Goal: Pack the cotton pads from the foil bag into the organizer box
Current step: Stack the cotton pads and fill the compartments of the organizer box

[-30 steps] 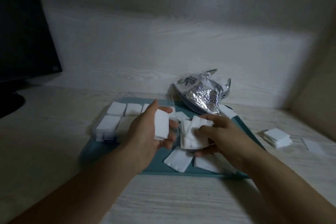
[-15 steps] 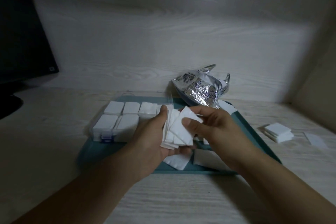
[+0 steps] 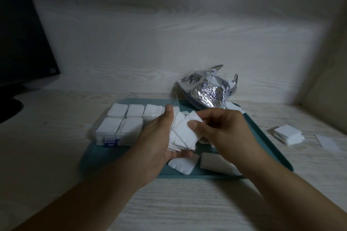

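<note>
My left hand (image 3: 155,142) cradles a fanned stack of white cotton pads (image 3: 183,135) over the teal tray (image 3: 262,137). My right hand (image 3: 221,129) pinches the top pad of that stack between thumb and fingers. The clear organizer box (image 3: 120,127) sits at the tray's left, its visible compartments filled with white pads; its right part is hidden behind my left hand. The crumpled foil bag (image 3: 206,90) lies at the tray's back right. Two loose pads (image 3: 183,164) lie on the tray below my hands.
A small stack of pads (image 3: 288,134) and a single pad (image 3: 327,142) lie on the wooden desk right of the tray. A dark monitor (image 3: 22,43) stands at the far left. A wooden back wall rises behind the tray.
My right hand brought its bunch of pads against the ones in my left hand; both now hold one fanned stack, with little movement in the last half second.
</note>
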